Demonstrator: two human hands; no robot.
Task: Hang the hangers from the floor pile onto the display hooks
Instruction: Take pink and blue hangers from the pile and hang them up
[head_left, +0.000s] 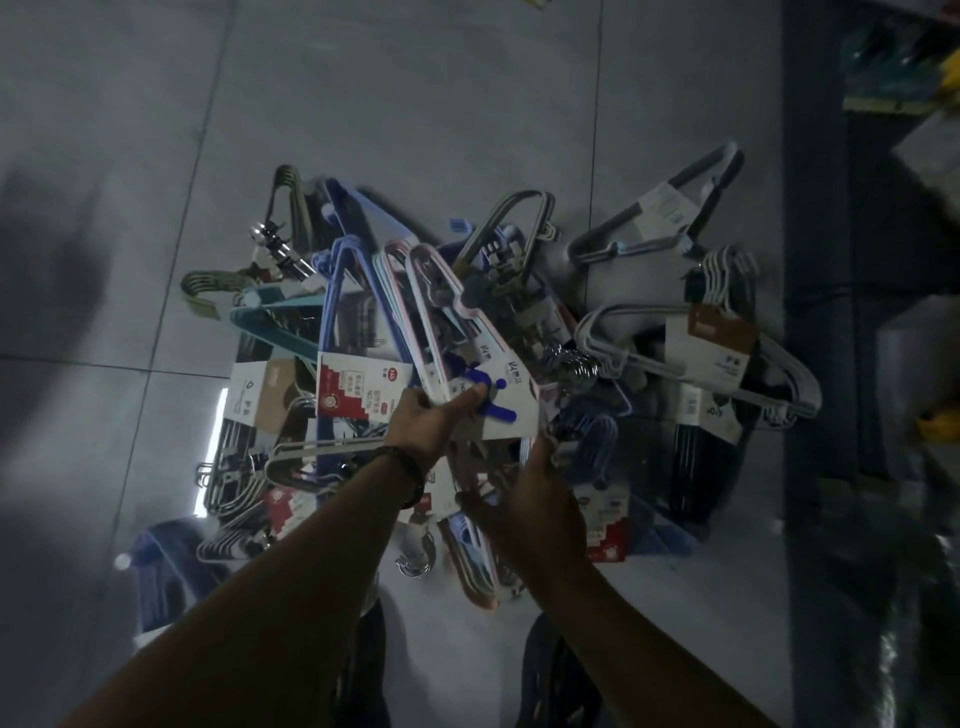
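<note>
1. Pile (519, 291) of packed hangers sits on the tiled floor (363, 104), spread wide and several bundles deep. By the look of it, nearly all the stock is yet to be hung.
2. The left hand (426, 423) grips one pink-and-white bundle (447, 306) by its card (498, 410), thumb on top. The bundle is tilted, with its far end over the heap.
3. The right hand (540, 499) reaches in just beside and below that card, back to the camera. Its fingers are lost among the hangers, so I cannot tell whether it holds anything.
4. The hooks are out of view. Only a dark shelf (831, 312) stands to the right, and nothing shows as hung.
5. My judgement is that this is the pick-up stage of one round. What is left is to lift the bundle clear, carry it to a hook, then repeat for the rest.
</note>
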